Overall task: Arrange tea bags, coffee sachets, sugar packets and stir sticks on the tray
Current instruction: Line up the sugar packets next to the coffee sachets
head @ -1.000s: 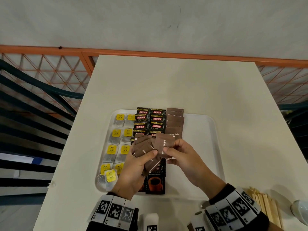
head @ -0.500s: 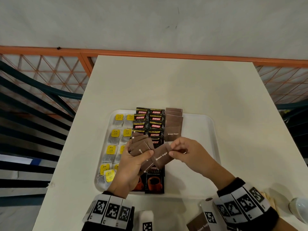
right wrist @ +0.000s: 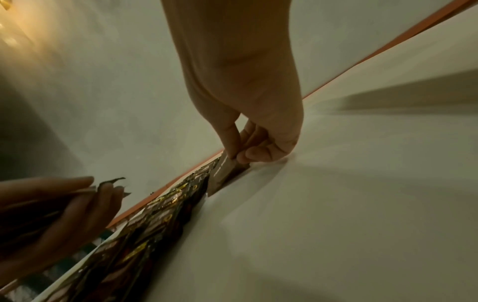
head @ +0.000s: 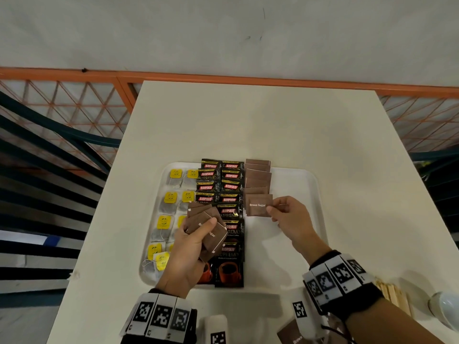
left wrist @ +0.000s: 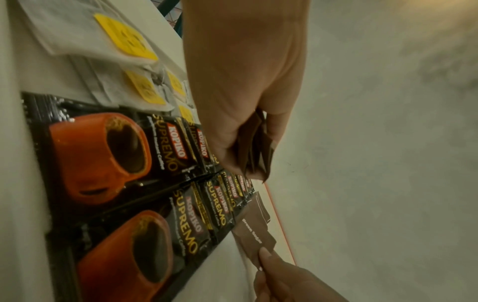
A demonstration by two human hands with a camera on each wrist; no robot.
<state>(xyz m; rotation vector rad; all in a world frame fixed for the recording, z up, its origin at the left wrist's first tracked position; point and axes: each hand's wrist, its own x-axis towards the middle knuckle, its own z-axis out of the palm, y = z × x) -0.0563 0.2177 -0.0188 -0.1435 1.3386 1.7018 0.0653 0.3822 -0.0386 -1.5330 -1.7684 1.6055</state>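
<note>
A white tray (head: 303, 184) holds yellow-tagged tea bags (head: 170, 197) on its left, black coffee sachets (head: 229, 214) in the middle and a column of brown sugar packets (head: 258, 178) to their right. My left hand (head: 191, 247) grips a fanned stack of sugar packets (head: 211, 234) above the coffee sachets. My right hand (head: 289, 214) pinches one brown sugar packet (head: 258, 205) by its right edge, held flat at the near end of the sugar column. In the right wrist view the thumb and fingers (right wrist: 249, 155) pinch that packet (right wrist: 225, 169) low over the tray.
Wooden stir sticks (head: 395, 297) lie on the table at the near right, beside a white rounded object (head: 444, 306). One more sugar packet (head: 291, 335) lies at the near edge. An orange railing (head: 223, 78) runs behind the table. The tray's right part is bare.
My right hand has drawn one sugar packet off the stack in my left hand and carried it right and away, down to the near end of the sugar column.
</note>
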